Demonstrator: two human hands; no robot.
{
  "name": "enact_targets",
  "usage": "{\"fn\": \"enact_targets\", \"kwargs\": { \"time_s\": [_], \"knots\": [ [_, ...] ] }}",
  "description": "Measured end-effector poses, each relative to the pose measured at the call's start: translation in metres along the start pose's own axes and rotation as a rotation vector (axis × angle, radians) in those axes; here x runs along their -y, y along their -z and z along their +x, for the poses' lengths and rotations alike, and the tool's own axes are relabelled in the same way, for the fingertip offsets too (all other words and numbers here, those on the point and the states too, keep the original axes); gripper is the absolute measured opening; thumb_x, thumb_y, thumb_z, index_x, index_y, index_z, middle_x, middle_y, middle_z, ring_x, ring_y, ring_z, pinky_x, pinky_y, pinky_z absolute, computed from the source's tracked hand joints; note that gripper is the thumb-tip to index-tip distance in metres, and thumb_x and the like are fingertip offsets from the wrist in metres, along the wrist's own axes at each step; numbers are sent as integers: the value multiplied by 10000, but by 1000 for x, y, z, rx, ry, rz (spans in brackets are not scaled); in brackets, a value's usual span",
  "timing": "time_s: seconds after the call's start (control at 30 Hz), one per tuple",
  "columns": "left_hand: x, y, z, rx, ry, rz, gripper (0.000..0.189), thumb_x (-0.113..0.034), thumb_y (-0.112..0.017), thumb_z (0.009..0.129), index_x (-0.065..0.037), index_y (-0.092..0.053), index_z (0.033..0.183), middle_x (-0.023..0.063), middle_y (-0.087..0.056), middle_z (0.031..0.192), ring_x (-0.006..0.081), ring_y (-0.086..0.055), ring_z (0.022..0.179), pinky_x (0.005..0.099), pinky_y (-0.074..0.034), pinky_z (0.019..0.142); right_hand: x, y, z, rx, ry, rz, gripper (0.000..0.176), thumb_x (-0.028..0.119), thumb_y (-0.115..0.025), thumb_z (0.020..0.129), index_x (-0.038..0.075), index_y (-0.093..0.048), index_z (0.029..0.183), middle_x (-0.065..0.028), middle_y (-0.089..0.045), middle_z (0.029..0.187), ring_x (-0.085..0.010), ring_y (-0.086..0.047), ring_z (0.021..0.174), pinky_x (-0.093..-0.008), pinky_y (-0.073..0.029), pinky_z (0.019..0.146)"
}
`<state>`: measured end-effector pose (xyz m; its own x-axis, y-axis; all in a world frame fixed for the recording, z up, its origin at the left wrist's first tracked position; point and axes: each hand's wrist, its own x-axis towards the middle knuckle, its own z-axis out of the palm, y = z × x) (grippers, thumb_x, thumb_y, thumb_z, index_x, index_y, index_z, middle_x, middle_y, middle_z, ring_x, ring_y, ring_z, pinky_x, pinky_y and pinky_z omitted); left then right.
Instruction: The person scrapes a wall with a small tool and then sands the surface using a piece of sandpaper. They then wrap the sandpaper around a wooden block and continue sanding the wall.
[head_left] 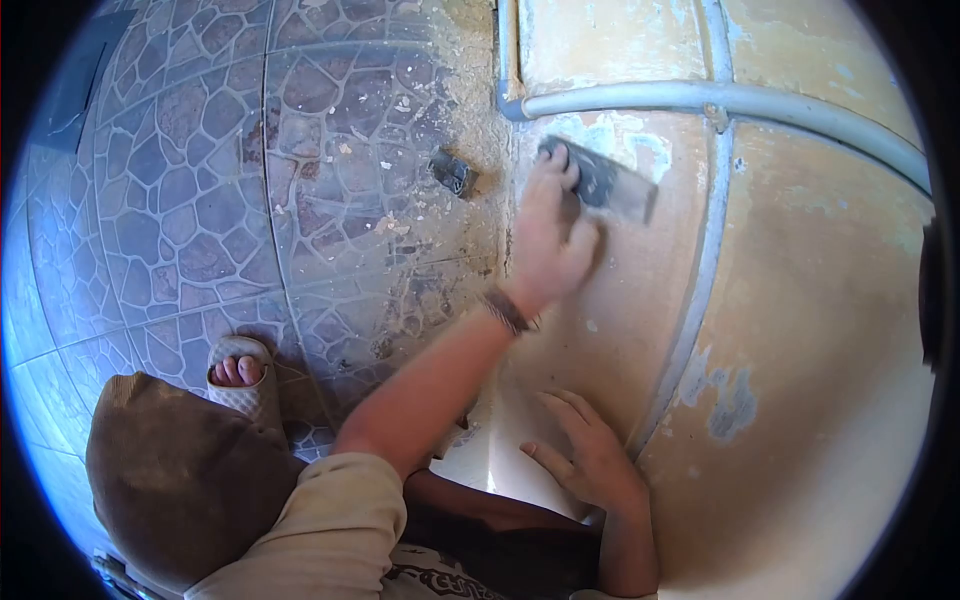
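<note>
My left hand (553, 230), with a dark band around its wrist, is closed on a flat rectangular scraper (606, 184). The scraper is dark near the fingers and grey at its far end, and it lies flat over the wall beside a pale patch (640, 150) of worn paint. Motion blurs its grey end. Lower down, my right hand (592, 462) rests against the yellowish wall (810, 300), fingers stretched out, thumb apart, holding nothing.
A pipe (640, 97) crosses the wall above the scraper, and another pale strip (697, 330) runs down from it. On the stone-patterned tile floor (180, 210) lie a small black object (453, 173) and paint flakes. My slippered foot (240, 375) stands at lower left.
</note>
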<state>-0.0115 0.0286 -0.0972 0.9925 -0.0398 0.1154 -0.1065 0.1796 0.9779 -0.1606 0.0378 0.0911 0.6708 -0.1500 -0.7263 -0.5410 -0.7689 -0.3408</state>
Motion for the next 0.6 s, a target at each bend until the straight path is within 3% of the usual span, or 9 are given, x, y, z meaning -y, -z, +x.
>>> {"fn": "enact_targets", "kwargs": {
  "time_s": [0.1,0.13,0.23,0.27,0.37,0.43,0.5,0.53,0.6],
  "knots": [
    [-24,-19,-8,-164,369,-318,289,-169,-693,862,60,-569,988,280,-562,1219,302,-553,1146,397,-394,1021,0,-1,1,8,4,12,537,255,-703,872,14,-518,1315,-242,-522,1289,-407,-536,1162,-430,-452,976],
    [-25,-24,2,-250,459,-317,378,-288,-738,844,36,-563,928,229,-572,1122,249,-555,1049,344,-410,959,-1,-3,1,8,-1,-2,538,252,-705,871,15,-518,1317,-242,-524,1285,-406,-538,1159,-430,-453,975],
    [-28,-30,37,-238,653,-77,435,-336,-755,823,31,-553,940,186,-572,1070,238,-557,1033,320,-426,905,-5,-6,3,12,-8,-30,542,244,-709,868,15,-517,1320,-240,-531,1273,-404,-543,1149,-430,-454,970],
    [-32,-27,46,-276,696,-187,453,-329,-745,822,37,-549,1004,176,-573,1050,237,-562,1030,331,-437,873,-4,-6,3,20,-8,-28,542,241,-711,867,15,-517,1320,-240,-533,1268,-405,-544,1145,-429,-455,968],
    [-28,-28,33,-246,601,-209,462,-244,-699,846,63,-519,1139,180,-579,1043,244,-568,1026,360,-444,894,-2,-5,1,24,-5,-18,544,239,-714,865,12,-518,1319,-240,-539,1254,-406,-546,1137,-426,-456,962],
    [-34,-24,14,-105,626,-305,474,-107,-573,872,84,-438,1285,243,-550,1211,294,-542,1141,378,-401,1009,0,-2,5,27,4,-12,546,240,-715,864,9,-517,1317,-241,-538,1255,-407,-547,1136,-425,-456,961],
    [-17,-34,-9,-133,337,-54,489,-52,-512,873,86,-400,1328,275,-506,1328,322,-508,1235,386,-362,1066,-1,-1,4,37,-2,3,549,242,-717,862,7,-518,1316,-242,-534,1265,-407,-545,1140,-426,-455,963],
    [-12,-27,-2,-76,398,-147,493,-31,-480,860,82,-399,1333,291,-404,1446,342,-399,1364,384,-288,1126,-2,-3,4,35,-12,-2,549,244,-718,862,7,-518,1315,-243,-534,1269,-407,-545,1143,-427,-456,963],
    [3,-15,15,-21,461,-237,501,-26,-466,859,79,-391,1343,284,-376,1471,352,-351,1396,384,-252,1147,-6,-6,4,24,-26,-16,550,249,-719,861,7,-519,1313,-244,-532,1276,-407,-543,1147,-429,-456,963]
  ]
}}
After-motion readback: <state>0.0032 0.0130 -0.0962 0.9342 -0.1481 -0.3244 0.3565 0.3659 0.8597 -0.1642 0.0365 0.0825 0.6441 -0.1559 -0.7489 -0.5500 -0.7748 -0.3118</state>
